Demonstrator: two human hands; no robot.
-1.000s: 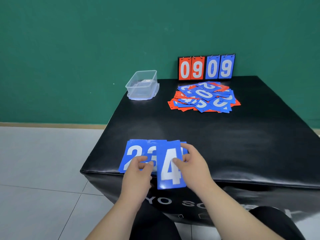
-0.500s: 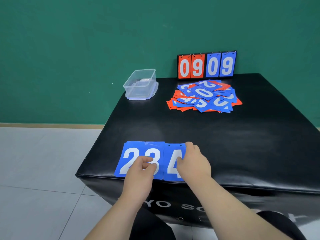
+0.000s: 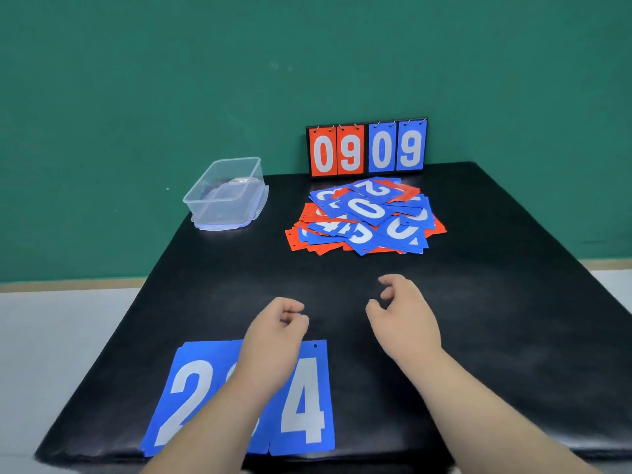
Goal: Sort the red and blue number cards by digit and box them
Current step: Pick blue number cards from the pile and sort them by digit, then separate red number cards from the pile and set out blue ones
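Three blue number cards lie in a row at the near edge of the black table (image 3: 478, 302): a 2 card (image 3: 184, 395), a middle card mostly hidden under my left forearm, and a 4 card (image 3: 304, 401). A loose pile of red and blue number cards (image 3: 366, 217) lies at the far middle. A clear plastic box (image 3: 227, 193) stands at the far left. My left hand (image 3: 273, 336) hovers above the row, fingers loosely curled, holding nothing. My right hand (image 3: 403, 316) is raised over bare table to the right, fingers loosely curled and empty.
A flip scoreboard (image 3: 367, 148) showing 09 in red and 09 in blue stands against the green wall behind the pile. The table's left edge drops to a tiled floor (image 3: 51, 336).
Both hands let go of the cards and moved forward, away from the row. The 4 card now lies flat beside the others. The camera moved closer over the table.
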